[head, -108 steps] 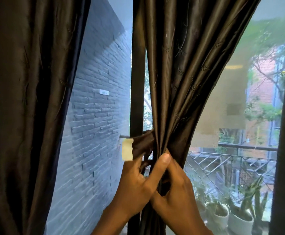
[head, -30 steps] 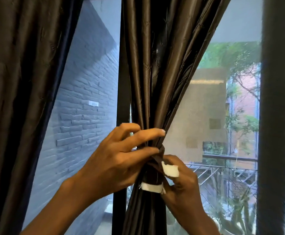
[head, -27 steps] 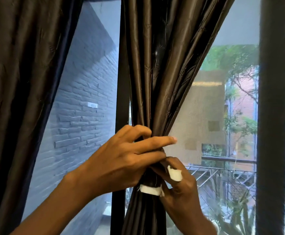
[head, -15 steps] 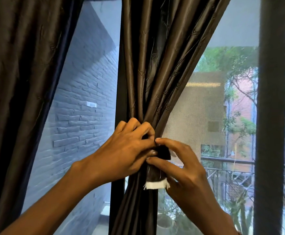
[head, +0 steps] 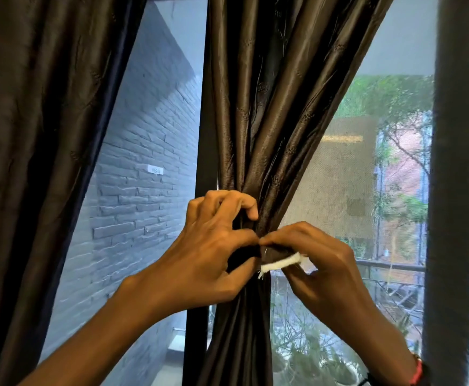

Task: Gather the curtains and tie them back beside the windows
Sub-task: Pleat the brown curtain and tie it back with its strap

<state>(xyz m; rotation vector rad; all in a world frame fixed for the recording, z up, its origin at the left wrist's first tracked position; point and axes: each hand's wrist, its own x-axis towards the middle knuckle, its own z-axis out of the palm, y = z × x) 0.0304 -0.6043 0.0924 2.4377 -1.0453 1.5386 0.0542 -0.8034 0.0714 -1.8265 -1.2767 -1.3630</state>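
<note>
Fingers (head: pixel 244 211) of both hands pinch the tieback (head: pixel 279 260) closed around the gathered curtain (head: pixel 255 135).

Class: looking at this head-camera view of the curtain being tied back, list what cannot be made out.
- Tieback fastening: head view, covered by the left hand and right hand.
- Curtain top: cut off by the upper edge.
- Wall label text: too small.

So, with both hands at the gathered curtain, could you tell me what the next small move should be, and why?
Probably press the white-edged tieback end flat against the band. The right hand pinches that loose end beside the gathered curtain, while the left hand clamps the bunch, so the tie looks not yet fastened.
</note>
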